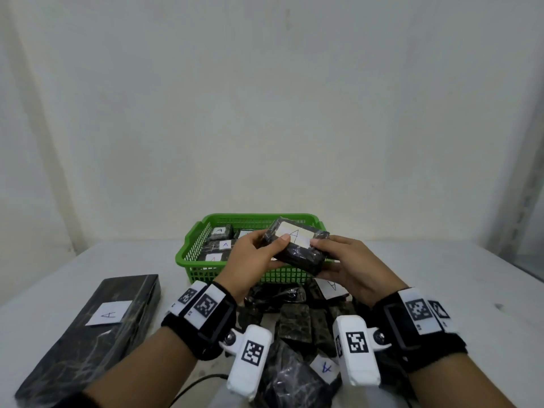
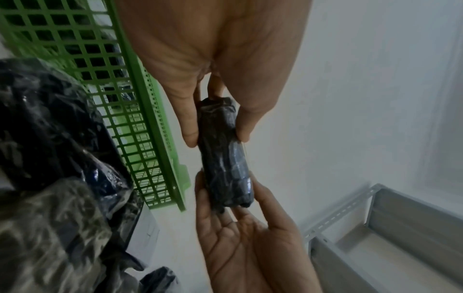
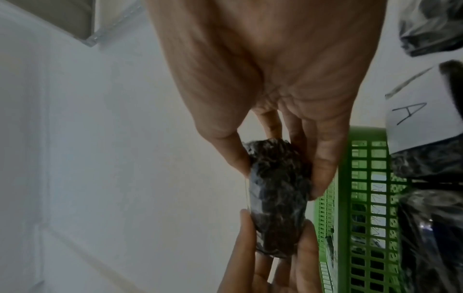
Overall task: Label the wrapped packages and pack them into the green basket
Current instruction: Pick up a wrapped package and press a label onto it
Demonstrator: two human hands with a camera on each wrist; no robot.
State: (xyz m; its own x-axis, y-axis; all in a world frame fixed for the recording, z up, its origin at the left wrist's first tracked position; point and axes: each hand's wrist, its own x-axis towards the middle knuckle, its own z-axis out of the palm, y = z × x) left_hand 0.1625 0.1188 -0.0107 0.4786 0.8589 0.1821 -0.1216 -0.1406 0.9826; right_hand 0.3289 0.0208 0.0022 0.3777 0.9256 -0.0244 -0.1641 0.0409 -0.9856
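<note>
Both hands, the left hand [image 1: 252, 262] and right hand [image 1: 347, 267], grip a dark marbled plastic-wrapped package [image 1: 297, 248] bearing a white "A" label [image 1: 291, 234] above the green basket [image 1: 191, 248].

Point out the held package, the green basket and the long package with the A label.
held package [image 1: 300, 256], head view, on its dark wrapped front side.
green basket [image 1: 188, 254], head view, on its left wall.
long package [image 1: 88, 343], head view, on the dark wrap below its label.

A dark wrapped package [image 1: 297, 248] bearing a white "A" label [image 1: 294, 235] sits tilted above the green basket [image 1: 188, 245].
</note>
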